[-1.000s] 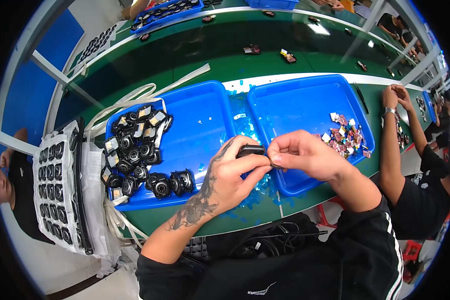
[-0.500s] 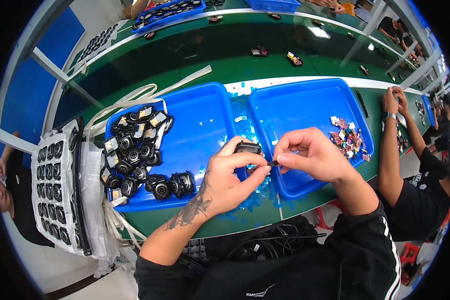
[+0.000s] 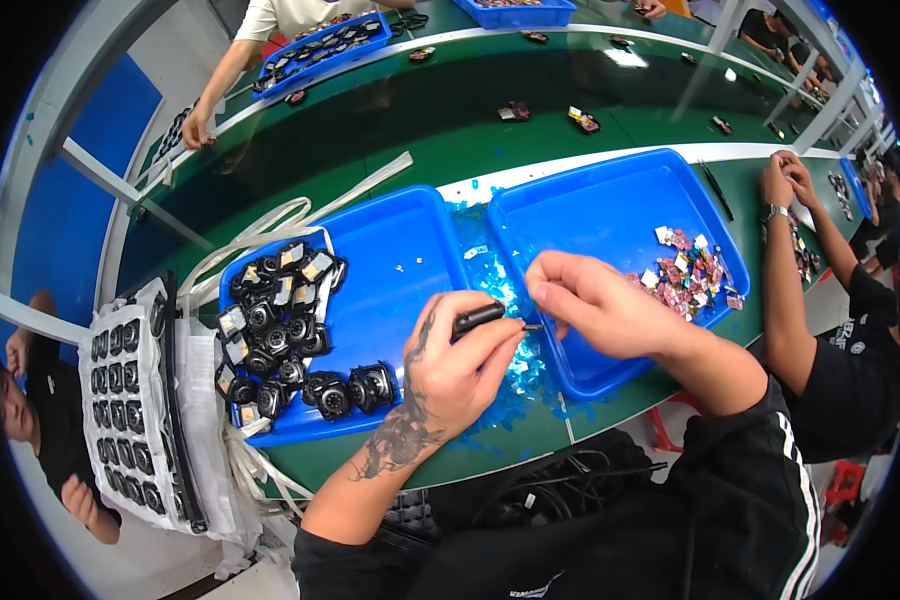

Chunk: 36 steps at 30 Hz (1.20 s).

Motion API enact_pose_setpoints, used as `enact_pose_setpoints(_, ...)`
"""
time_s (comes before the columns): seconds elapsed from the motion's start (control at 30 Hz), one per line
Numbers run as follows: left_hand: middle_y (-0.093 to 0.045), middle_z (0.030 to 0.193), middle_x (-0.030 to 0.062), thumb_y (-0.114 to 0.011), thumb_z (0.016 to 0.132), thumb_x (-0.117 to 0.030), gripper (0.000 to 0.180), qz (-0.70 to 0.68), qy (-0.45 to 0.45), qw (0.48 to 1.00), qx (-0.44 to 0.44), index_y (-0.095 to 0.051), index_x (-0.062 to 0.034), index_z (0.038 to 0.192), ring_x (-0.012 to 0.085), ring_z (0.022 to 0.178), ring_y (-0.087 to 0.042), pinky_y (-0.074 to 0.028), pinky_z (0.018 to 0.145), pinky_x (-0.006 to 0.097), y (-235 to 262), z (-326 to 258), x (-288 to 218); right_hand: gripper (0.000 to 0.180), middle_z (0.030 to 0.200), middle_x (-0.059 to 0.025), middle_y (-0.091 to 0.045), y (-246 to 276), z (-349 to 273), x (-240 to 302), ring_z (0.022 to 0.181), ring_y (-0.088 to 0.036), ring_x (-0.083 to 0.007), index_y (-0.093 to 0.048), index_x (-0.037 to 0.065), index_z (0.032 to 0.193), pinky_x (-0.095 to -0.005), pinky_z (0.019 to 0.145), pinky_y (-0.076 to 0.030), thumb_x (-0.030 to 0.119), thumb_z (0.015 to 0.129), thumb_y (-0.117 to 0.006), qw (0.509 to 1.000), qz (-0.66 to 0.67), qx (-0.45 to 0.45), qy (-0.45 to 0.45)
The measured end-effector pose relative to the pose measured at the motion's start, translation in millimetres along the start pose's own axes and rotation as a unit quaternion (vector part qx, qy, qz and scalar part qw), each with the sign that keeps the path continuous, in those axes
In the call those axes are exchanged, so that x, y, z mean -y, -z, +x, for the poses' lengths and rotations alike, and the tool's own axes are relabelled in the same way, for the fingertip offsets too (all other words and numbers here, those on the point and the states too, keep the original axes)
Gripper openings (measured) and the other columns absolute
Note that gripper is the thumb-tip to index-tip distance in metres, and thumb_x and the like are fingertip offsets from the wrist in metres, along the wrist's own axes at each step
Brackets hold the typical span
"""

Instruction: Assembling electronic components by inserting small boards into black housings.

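My left hand [image 3: 458, 365] is closed around a black rounded case [image 3: 478, 320], seen edge-on above the fingers. From its thumb and fingertip juts a short, thin dark piece [image 3: 533, 328]; whether it joins the case is hidden. Just to the right, my right hand [image 3: 598, 308] is curled in a pinch over the near left part of the right blue tray [image 3: 570, 170]. What its fingertips hold, if anything, cannot be seen. Several black watch-like cases [image 3: 295, 325] fill the left side of the left blue tray [image 3: 440, 225].
Small reddish electronic parts [image 3: 680, 275] lie heaped in the right tray. Blue film scraps [image 3: 510, 380] litter the gap between trays. Black tweezers [image 3: 716, 190] lie beyond. A foam tray of cases [image 3: 125, 400] stands left. Co-workers' arms [image 3: 778, 270] are at the right and far left.
My hands have drawn apart slightly, the right fingertips leaving the small dark piece. The black case has tilted edge-on in my left hand. A co-worker's arm now reaches in at the far left.
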<state>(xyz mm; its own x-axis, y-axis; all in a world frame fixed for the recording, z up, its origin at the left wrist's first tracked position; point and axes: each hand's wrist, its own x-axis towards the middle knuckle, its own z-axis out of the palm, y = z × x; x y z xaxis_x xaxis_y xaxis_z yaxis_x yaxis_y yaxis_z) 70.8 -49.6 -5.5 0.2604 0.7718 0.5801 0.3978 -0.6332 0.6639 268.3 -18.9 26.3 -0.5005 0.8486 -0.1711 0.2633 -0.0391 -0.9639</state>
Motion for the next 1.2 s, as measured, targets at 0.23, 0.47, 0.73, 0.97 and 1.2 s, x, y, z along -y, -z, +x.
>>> enact_pose_setpoints(0.23,-0.060,0.099,0.0062,-0.068,0.087,0.001,0.008,-0.310,0.249,0.916,-0.059,-0.064,0.0042,0.095,0.0110,0.079,-0.061,-0.053,0.066,0.025,-2.6,-4.2,6.2,0.045,0.111,-0.0161,-0.062,-8.6,-2.3,4.0,0.087,-0.066,-0.0342,-0.055,0.004,0.123,-0.0413,0.077,-0.053,0.001,0.080,-0.067,0.935,-0.292,-0.126,0.155)
enact_pose_setpoints(0.47,-0.055,0.101,0.0068,-0.069,0.088,-0.004,0.013,-0.406,0.300,0.862,-0.031,-0.066,0.0060,0.096,0.0112,0.086,-0.063,-0.056,0.070,0.023,-3.6,-5.4,6.8,0.013,0.099,-0.0084,-0.065,-14.6,2.1,-3.1,0.078,-0.062,-0.0107,-0.069,0.002,0.098,-0.0231,0.064,-0.049,0.007,0.086,-0.069,0.973,-0.049,-0.151,0.167)
enact_pose_setpoints(0.73,-0.063,0.113,0.0148,-0.054,0.093,0.002,0.041,-0.383,0.269,0.878,-0.099,-0.036,-0.0055,0.129,0.0077,0.083,-0.054,-0.046,0.074,0.021,-2.1,-1.9,6.8,0.014,0.095,-0.0036,-0.064,-11.0,-4.9,-8.7,0.090,-0.064,-0.0114,-0.062,-0.003,0.106,-0.0249,0.083,-0.052,0.004,0.094,-0.059,0.973,0.139,-0.145,0.112)
enact_pose_setpoints(0.97,-0.063,0.074,0.0038,-0.066,0.085,-0.003,0.032,-0.093,0.218,0.970,0.054,-0.052,-0.0001,0.114,0.0058,0.054,-0.053,-0.044,0.052,0.023,15.3,7.7,8.5,0.015,0.114,-0.0144,-0.060,-12.4,-15.2,-1.4,0.109,-0.060,-0.0286,-0.069,0.006,0.095,-0.0374,0.091,-0.048,0.002,0.081,-0.071,0.970,-0.141,-0.084,0.181)
enact_pose_setpoints(1.2,-0.061,0.073,0.0025,-0.075,0.081,-0.009,0.026,-0.112,0.192,0.975,0.023,-0.057,-0.0017,0.098,0.0058,0.054,-0.047,-0.039,0.049,0.022,5.0,0.8,3.6,0.011,0.094,-0.0111,-0.067,-20.8,-10.1,-14.9,0.084,-0.069,-0.0199,-0.066,-0.001,0.100,-0.0292,0.076,-0.056,0.003,0.089,-0.064,0.983,-0.044,-0.086,0.155)
